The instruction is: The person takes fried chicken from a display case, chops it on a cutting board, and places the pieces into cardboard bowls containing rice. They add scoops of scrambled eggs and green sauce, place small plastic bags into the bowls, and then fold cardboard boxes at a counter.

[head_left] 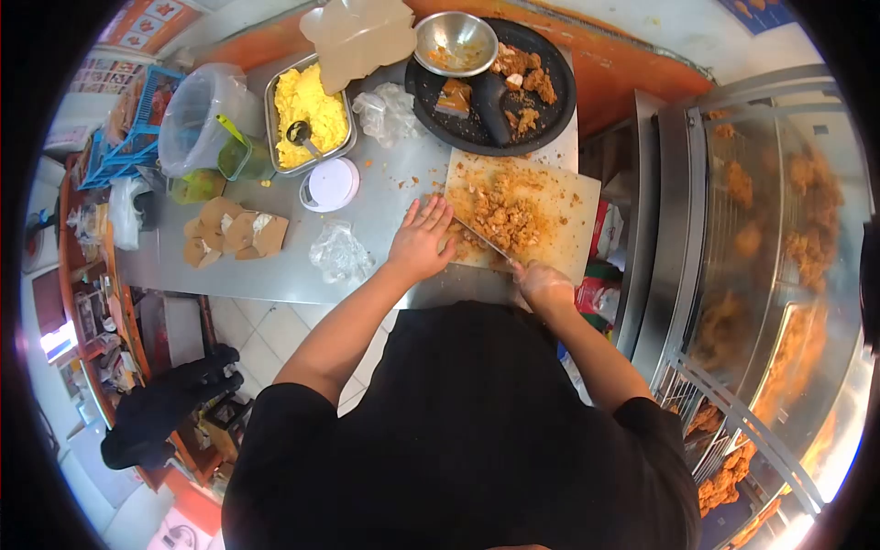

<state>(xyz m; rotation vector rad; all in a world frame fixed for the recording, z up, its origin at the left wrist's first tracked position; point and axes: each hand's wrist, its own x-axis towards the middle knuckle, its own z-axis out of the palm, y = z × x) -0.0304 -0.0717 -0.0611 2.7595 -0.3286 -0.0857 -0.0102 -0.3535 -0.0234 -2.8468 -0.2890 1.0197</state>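
A knife (484, 239) is gripped by its handle in my right hand (547, 288), at the front edge of the cutting board (576, 197). Its blade slants up and left across the board, along the near side of a pile of chopped fried chicken (513, 215). My left hand (423, 246) rests flat with fingers stretched out at the board's left edge, fingertips close to the blade's tip. Crumbs lie scattered over the board and on the metal table (266, 282) to its left.
Behind the board, a black round tray (431, 128) bears a metal bowl (456, 44) and chicken pieces (541, 84). Left stand a pan of yellow food (307, 96), a white lid (332, 185), cardboard boxes (236, 231) and crumpled plastic (341, 252). A glass cabinet (724, 247) with fried chicken borders the right.
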